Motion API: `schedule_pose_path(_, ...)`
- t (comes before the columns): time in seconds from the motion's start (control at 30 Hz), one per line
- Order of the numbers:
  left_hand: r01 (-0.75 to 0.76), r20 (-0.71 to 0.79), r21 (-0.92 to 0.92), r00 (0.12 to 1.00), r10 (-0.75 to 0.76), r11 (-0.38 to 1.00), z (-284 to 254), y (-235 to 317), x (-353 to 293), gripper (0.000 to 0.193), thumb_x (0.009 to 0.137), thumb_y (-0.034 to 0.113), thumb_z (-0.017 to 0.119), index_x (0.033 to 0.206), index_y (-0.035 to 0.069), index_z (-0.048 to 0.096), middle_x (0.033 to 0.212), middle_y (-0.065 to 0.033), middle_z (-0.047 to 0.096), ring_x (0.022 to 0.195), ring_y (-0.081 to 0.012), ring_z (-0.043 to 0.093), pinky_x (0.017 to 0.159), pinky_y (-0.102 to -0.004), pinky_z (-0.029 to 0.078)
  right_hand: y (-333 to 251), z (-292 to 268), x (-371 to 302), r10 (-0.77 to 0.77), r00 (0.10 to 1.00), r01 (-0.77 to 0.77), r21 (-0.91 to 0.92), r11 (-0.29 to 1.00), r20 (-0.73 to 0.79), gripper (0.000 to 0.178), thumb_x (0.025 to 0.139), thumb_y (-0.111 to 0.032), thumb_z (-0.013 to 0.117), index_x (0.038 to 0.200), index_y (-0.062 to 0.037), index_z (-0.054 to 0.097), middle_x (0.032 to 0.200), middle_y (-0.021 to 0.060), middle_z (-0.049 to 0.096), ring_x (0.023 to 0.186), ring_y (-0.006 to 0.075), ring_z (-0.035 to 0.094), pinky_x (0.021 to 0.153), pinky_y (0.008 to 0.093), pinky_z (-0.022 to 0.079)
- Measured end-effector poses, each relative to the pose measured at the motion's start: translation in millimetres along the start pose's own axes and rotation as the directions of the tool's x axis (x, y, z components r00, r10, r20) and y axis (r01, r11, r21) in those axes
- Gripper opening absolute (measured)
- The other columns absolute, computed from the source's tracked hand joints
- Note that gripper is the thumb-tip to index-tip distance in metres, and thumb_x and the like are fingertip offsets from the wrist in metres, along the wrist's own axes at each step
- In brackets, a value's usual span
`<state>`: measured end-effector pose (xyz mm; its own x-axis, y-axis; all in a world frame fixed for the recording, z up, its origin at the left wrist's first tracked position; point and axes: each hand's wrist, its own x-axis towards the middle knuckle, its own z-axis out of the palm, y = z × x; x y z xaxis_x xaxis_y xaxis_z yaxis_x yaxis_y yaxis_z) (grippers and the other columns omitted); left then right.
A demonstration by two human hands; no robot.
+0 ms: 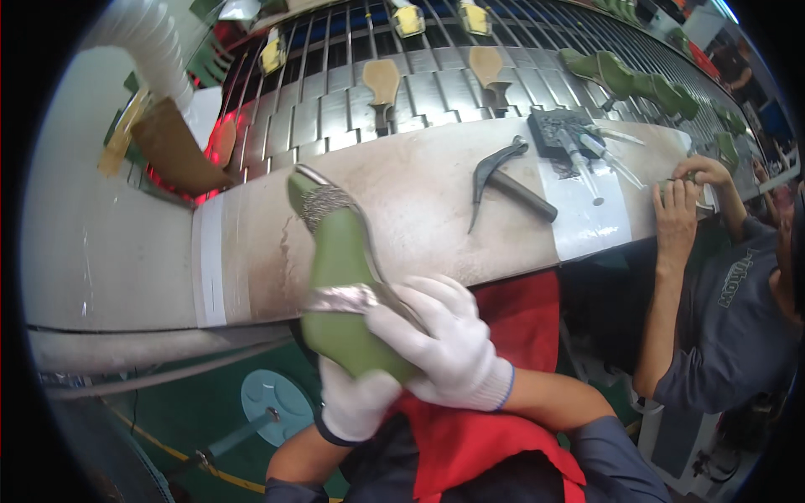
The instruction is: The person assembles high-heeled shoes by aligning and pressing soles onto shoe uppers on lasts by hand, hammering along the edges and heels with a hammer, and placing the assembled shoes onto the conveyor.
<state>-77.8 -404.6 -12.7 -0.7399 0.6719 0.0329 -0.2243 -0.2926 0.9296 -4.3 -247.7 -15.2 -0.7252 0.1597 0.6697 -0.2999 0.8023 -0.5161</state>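
Note:
A green shoe last point(340, 247) with a sandal on it is held over the near edge of the workbench, toe pointing away from me. A textured, glittery band point(325, 204) crosses it near the toe, and a shiny metallic strap point(342, 299) runs around the ankle part. My left hand point(356, 401), in a white glove, grips the last's near end from below. My right hand point(446, 339), also gloved, is closed around its right side, fingers over the strap's end. The fingertips of my left hand are partly hidden behind the last.
On the workbench point(411, 197) lie a hammer point(524, 194) and a dark block point(549, 134) with clear tubes. Behind runs a slatted conveyor point(335, 117) carrying soles point(381, 80) and green lasts point(633, 80). A co-worker's hands point(677, 205) are at the right; a ducted hose point(151, 50) stands left.

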Motion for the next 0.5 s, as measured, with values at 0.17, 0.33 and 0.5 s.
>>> schedule_pose_path(0.17, 0.007, -0.153, -0.244, 0.987, -0.045, 0.970, -57, 38, 105, 0.061, 0.097, 0.015, 0.065, 0.155, 0.002, 0.050, 0.137, -0.0128, 0.067, 0.127, -0.0305, 0.068, 0.119, -0.0573, 0.051, 93, -10, 32, -0.046, 0.999, 0.040, -0.253, 0.967, -0.017, 0.054, 0.084, -0.021, 0.080, 0.135, -0.0052, 0.067, 0.128, 0.0168, 0.068, 0.127, 0.0366, 0.064, 0.118, 0.0686, 0.040)
schedule_pose_path(0.33, 0.227, -0.222, 0.050, 0.952, -0.211, 0.973, -147, 104, 264, 0.037, 0.097, 0.009, 0.066, 0.133, -0.001, 0.060, 0.111, -0.0136, 0.070, 0.096, -0.0296, 0.074, 0.088, -0.0529, 0.067, 85, -16, 38, 0.191, 0.969, -0.122, -0.367, 0.922, 0.158, 0.041, 0.083, -0.016, 0.083, 0.121, -0.0059, 0.071, 0.127, 0.0155, 0.072, 0.127, 0.0362, 0.068, 0.122, 0.0714, 0.037)
schedule_pose_path(0.5, 0.321, -0.405, 0.556, 0.910, -0.087, 0.767, -178, 86, 341, 0.024, 0.094, 0.014, 0.071, 0.116, 0.006, 0.071, 0.096, -0.0088, 0.074, 0.076, -0.0224, 0.073, 0.065, -0.0389, 0.060, 87, -10, 40, 0.196, 0.978, -0.164, -0.330, 0.930, 0.066, 0.031, 0.084, -0.016, 0.082, 0.112, -0.0066, 0.073, 0.125, 0.0123, 0.074, 0.129, 0.0335, 0.068, 0.123, 0.0721, 0.035)
